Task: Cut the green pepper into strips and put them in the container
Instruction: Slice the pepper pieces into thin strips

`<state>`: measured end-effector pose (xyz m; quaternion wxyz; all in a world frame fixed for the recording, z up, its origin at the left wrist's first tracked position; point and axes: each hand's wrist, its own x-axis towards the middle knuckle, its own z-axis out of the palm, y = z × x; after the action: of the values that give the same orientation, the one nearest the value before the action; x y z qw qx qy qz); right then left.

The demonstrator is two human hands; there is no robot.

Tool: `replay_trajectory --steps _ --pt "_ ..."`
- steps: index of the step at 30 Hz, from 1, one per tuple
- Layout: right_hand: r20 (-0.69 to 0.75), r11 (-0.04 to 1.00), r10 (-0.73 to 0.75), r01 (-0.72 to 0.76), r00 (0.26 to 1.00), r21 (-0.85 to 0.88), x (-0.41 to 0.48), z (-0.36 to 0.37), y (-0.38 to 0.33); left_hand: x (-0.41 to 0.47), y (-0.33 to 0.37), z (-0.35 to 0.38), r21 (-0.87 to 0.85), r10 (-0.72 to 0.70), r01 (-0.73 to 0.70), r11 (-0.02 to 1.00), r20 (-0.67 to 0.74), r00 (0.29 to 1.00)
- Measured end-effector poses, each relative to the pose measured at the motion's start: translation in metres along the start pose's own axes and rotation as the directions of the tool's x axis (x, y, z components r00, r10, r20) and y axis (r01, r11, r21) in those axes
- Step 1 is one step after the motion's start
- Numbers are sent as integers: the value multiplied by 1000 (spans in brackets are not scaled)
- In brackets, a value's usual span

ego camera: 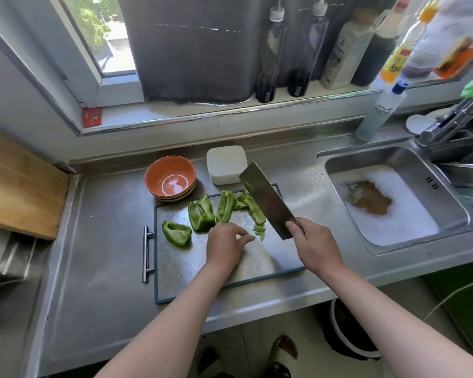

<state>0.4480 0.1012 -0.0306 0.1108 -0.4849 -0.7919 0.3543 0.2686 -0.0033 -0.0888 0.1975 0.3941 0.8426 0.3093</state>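
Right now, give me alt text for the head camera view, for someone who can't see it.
A person's right hand holds a cleaver raised over a steel cutting board, while the left hand is beside cut green pepper pieces. An orange bowl and a white container stand behind the board; a sudsy sink lies to the right.

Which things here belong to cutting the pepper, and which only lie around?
Job: green pepper pieces, cleaver, cutting board, orange bowl or white box as container.
Lying about: sill bottles, soap bottle, foamy sink, wooden board.
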Motion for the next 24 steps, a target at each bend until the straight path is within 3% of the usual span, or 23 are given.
replay_trajectory --steps 2,13,18,20,24 --pt "-6 1000 6 -6 1000 -8 3 -3 7 13 5 9 69 24 -28 997 57 998" --pt "46 1000 2 -3 999 13 12 -12 34 6 16 35 75 75 -94 993 227 971" --pt "55 1000 -6 5 998 7 15 -17 40 15 19 18 -18 -163 169 986 166 973" --pt "58 1000 -9 8 998 15 19 -18 42 19 19 15 61 -189 181 982 205 960" --pt "58 1000 -11 10 998 24 25 -15 45 23 22 10 157 -125 74 985 341 932"
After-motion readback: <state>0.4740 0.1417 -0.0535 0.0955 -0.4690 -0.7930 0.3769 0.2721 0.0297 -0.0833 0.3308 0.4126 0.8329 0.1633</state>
